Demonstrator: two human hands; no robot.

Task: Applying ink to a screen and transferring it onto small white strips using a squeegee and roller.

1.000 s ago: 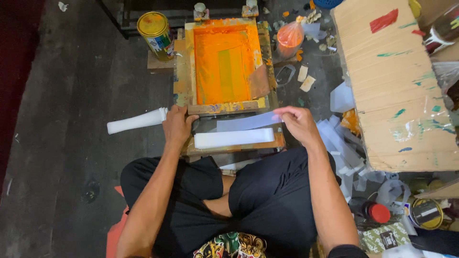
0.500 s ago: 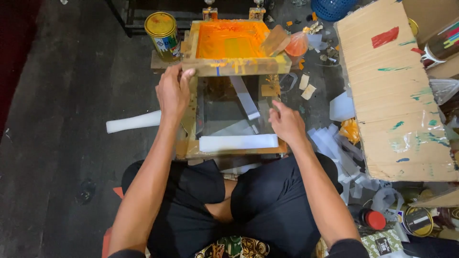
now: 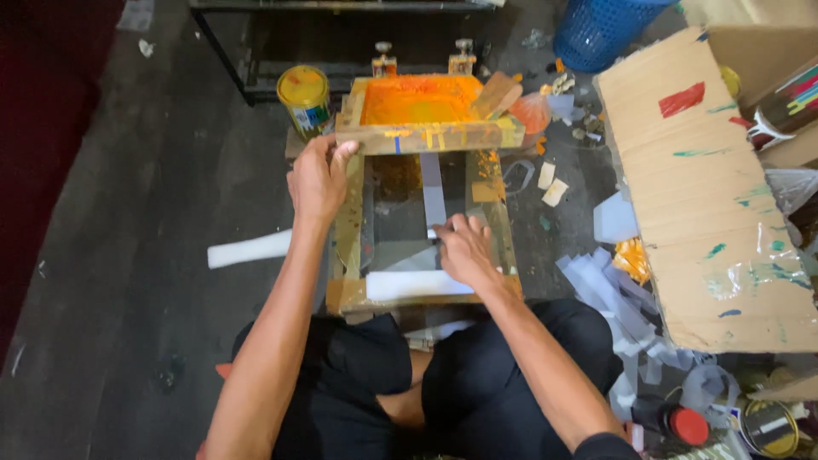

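My left hand [image 3: 317, 177] grips the front left corner of a wooden screen-printing frame [image 3: 426, 136] smeared with orange ink, holding it tilted up on its hinges. Under the raised frame lies a grey printing bed [image 3: 396, 230] with a pale blue strip [image 3: 432, 192] lying lengthwise on it. My right hand [image 3: 464, 251] rests on the near end of that strip, fingers pinched on it. A white block [image 3: 413, 284] lies across the bed's near edge. A wooden squeegee [image 3: 498, 94] leans in the frame's far right corner.
A yellow paint can [image 3: 305, 98] stands left of the frame. A white roll [image 3: 249, 249] lies on the dark floor at left. A cardboard box [image 3: 707, 196] sits at right, loose pale strips [image 3: 609, 285] beside it. A blue basket [image 3: 601, 30] is at the back.
My left hand has lifted the frame from flat to steeply tilted. My right hand moved from the frame's front edge onto the bed and took hold of the strip.
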